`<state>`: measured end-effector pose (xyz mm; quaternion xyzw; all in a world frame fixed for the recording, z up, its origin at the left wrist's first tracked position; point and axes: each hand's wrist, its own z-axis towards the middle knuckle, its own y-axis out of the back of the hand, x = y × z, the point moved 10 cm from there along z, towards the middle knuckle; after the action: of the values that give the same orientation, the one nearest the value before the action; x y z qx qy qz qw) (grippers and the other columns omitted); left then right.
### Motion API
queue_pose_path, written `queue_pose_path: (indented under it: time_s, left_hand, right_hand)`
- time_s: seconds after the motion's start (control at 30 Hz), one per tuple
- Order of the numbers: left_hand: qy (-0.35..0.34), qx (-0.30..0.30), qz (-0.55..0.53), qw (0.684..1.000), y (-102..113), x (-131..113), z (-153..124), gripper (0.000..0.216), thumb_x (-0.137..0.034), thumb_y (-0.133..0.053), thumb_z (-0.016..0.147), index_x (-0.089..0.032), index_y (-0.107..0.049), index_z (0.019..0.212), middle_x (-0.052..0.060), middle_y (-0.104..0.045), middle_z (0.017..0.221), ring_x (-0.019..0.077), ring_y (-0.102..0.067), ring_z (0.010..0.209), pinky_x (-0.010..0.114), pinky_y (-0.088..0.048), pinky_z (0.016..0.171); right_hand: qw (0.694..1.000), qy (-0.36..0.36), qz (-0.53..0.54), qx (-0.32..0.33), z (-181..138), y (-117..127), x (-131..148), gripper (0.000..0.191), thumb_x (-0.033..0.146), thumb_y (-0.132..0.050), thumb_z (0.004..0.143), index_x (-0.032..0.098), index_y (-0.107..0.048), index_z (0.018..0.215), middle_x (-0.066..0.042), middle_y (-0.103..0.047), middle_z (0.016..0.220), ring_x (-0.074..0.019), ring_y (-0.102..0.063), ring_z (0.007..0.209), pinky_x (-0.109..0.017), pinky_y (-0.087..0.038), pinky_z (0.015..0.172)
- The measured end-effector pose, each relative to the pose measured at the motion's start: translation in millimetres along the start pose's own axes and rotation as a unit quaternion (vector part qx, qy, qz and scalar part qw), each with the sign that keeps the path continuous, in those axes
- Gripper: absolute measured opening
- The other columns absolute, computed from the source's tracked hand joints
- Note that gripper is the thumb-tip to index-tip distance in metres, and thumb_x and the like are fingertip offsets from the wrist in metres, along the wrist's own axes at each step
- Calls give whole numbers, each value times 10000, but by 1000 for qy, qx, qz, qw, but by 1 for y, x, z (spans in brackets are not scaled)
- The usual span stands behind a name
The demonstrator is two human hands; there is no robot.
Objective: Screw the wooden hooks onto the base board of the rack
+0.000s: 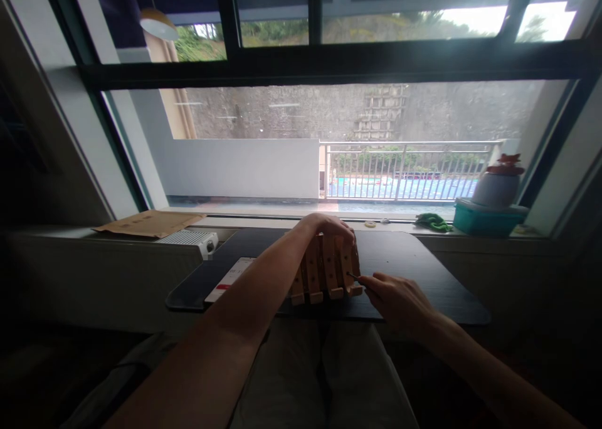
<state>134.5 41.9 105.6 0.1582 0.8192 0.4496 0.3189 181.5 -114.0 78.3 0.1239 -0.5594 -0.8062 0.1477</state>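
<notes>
A small wooden slatted rack, with curved slats and small dark holes, stands tilted near the front of the dark table. My left hand reaches over its top and grips the upper edge, the fingers curled around the right side and partly hidden. From the right, my right hand pinches a thin, dark-shafted tool. The tool's tip meets the rightmost slat at or beside a hole. Its handle is hidden in the fingers, so whether it is a screwdriver or a hex key I cannot tell.
The dark table bears a white and red sheet or box behind my left forearm. On the sill lie flat cardboard, a green cloth and a teal box carrying a white pot. A white heater stands left.
</notes>
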Motion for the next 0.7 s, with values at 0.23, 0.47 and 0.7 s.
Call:
queue_pose_path:
  time_s: [0.23,0.47,0.7]
  left_hand:
    - [26,13,-13,999,-7,5,2,309,-343,-554,910,-153,-555,1154,74,-579,1148,211,-601,965,399,-519,809]
    - [37,10,-14,999,-5,7,-1,308,-344,-555,909,-150,-557,1148,71,-585,1133,207,-606,952,393,-522,800]
    - [41,-4,-4,999,-3,5,-5,291,-350,-548,913,-153,-570,1127,67,-595,1115,199,-611,934,381,-525,791]
  right_hand:
    - [995,57,-50,60,23,9,11,361,25,-412,798,196,-651,1007,-73,-662,798,-175,-620,657,-274,-281,524]
    - [999,-31,-4,45,25,7,-8,276,223,-415,886,240,-668,995,-47,-715,853,-198,-658,756,-269,-372,588]
    - [992,-121,30,15,14,-4,-35,334,340,-363,933,240,-645,1083,-36,-724,888,-184,-668,787,-258,-413,595]
